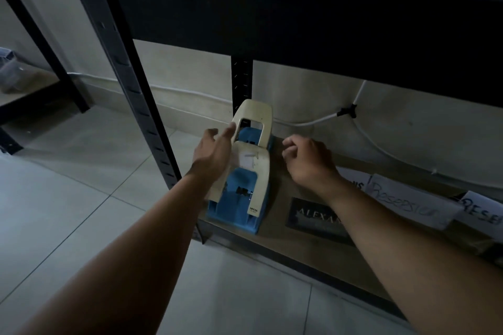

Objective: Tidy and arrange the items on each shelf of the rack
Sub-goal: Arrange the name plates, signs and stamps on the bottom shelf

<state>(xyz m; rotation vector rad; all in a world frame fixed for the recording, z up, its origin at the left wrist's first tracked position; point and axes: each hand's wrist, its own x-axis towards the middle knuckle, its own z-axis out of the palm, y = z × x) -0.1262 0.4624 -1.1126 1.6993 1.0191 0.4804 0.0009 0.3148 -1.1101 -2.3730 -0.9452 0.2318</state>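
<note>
Two blue and cream hole punches stand one behind the other at the left end of the rack's bottom shelf (277, 228). The near punch (239, 198) is at the shelf's front corner, the far punch (254, 124) right behind it. My left hand (213, 153) lies along their left side with straight fingers, and its fingertips touch the far punch's cream handle. My right hand (306, 162) hovers to the right of the punches with loosely curled fingers and holds nothing.
A dark name plate (317, 219) and white paper signs (411, 201) lie on the shelf to the right. A dark rack post (136, 95) rises just left of the punches. The upper shelf beam (299, 19) hangs overhead. A white cable (313, 121) runs along the wall behind.
</note>
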